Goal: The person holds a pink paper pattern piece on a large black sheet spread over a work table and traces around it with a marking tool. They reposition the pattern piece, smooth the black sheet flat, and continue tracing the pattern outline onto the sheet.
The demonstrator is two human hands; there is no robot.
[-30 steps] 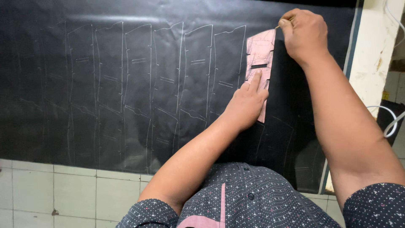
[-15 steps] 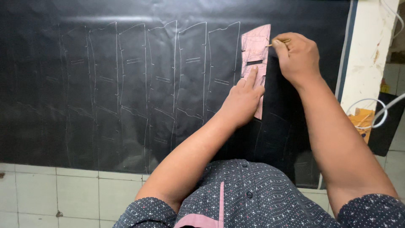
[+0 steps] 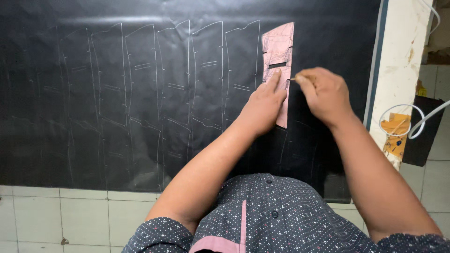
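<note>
- While the left hand (image 3: 261, 105) lies flat on the pink card pattern template (image 3: 278, 61), fingers spread and pressing it down, the step in hand appears to be tracing that template's outline.
- The template lies upright on the broad sheet of black fabric (image 3: 140, 93), at the right end of a row of matching white chalk outlines (image 3: 187, 84).
- The right hand (image 3: 324, 93) is closed in a pinch on a thin marking tool (image 3: 292, 78), too small to identify; its tip meets the template's right edge, level with the slot.
- Judgement: the next move calls for steady downward pressure from the left hand, so the template does not shift, and a line kept tight against the edge.
- A white post (image 3: 398, 70) stands just right of the fabric.
</note>
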